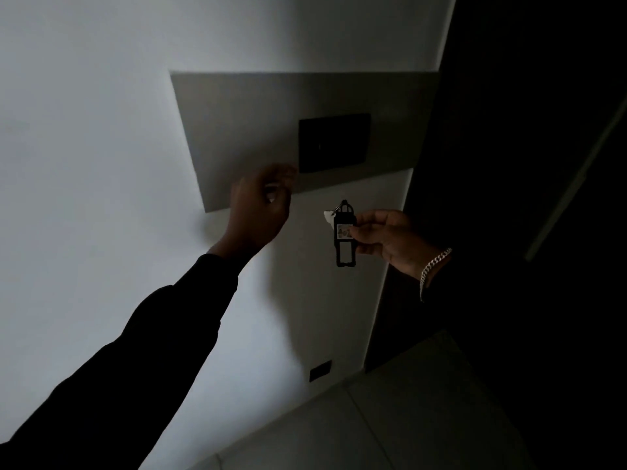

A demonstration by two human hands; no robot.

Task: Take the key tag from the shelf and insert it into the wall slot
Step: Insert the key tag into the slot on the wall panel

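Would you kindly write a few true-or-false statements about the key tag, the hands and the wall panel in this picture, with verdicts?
1. The right hand holds the black key tag in its grip. True.
2. The key tag is already inserted in the dark wall switch plate. False: it hangs below the plate, clear of it.
3. The left hand is raised at the lower edge of the grey wall panel. True.
4. The left hand holds the key tag. False: the tag is in the right hand; whether the left hand holds anything cannot be told.
5. A chain bracelet sits on the right wrist. True.
6. The small dark outlet low on the wall sits above the grey panel. False: it is near the floor, well below.
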